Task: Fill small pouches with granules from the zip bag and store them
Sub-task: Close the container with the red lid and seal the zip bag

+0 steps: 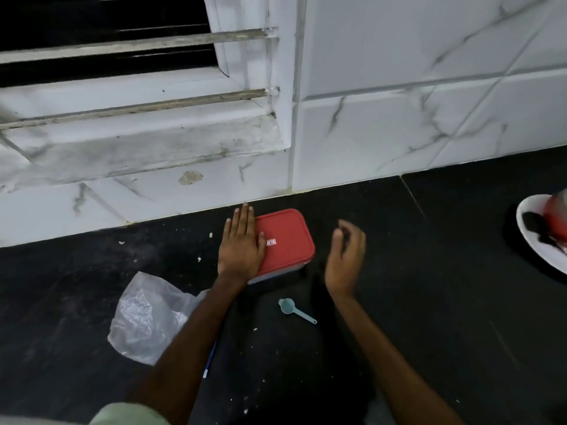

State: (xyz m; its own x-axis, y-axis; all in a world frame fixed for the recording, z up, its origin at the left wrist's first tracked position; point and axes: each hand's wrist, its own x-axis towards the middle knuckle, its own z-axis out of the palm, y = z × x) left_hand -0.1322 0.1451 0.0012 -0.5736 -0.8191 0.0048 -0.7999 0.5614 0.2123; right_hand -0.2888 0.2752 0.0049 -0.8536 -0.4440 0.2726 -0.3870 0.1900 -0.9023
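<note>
A container with a red lid [287, 240] sits on the black counter near the wall. My left hand [241, 245] lies flat with straight fingers on the lid's left side. My right hand [346, 259] hovers just right of the container, fingers loosely curled, holding nothing. A crumpled clear zip bag [147, 317] with a few granules inside lies at the left, partly under my left forearm. A small teal scoop [294, 309] rests on the counter in front of the container. No small pouches are in view.
The marble-tiled wall [399, 118] and a window sill [147, 145] rise behind the counter. A white plate [534, 240] with a red item stands at the right edge. White crumbs are scattered on the black counter [414, 317]. A thin blue-white stick [210, 361] pokes out beside my left forearm.
</note>
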